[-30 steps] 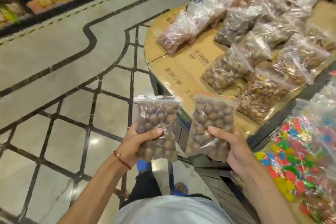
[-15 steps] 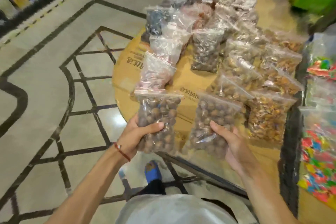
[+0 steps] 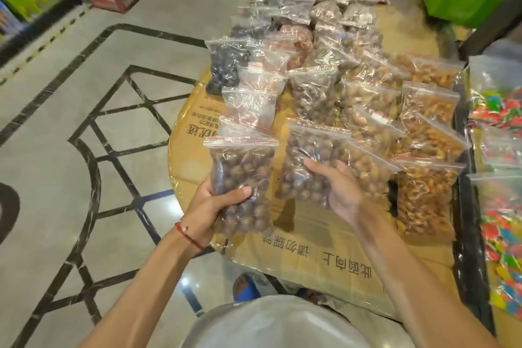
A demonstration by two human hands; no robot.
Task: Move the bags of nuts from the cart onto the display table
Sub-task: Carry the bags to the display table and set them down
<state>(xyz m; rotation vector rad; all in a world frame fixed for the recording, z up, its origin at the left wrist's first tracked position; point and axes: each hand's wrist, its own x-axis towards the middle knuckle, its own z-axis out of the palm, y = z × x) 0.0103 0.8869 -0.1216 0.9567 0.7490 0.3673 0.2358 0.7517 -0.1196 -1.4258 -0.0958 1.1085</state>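
Clear nut bags [image 3: 242, 183] gripped in both hands [image 3: 210, 207].

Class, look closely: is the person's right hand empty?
No, the right hand grips a clear bag of round brown nuts above the cardboard-covered table.

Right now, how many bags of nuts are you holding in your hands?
2: one bag of round brown nuts in the left hand, another bag in the right hand, both over the cardboard-covered table.

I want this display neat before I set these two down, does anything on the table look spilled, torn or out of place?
Nothing stands out. The bags on the display table look sealed and lie in overlapping rows, with no loose nuts on the cardboard. Your left hand and right hand each hold a sealed bag.
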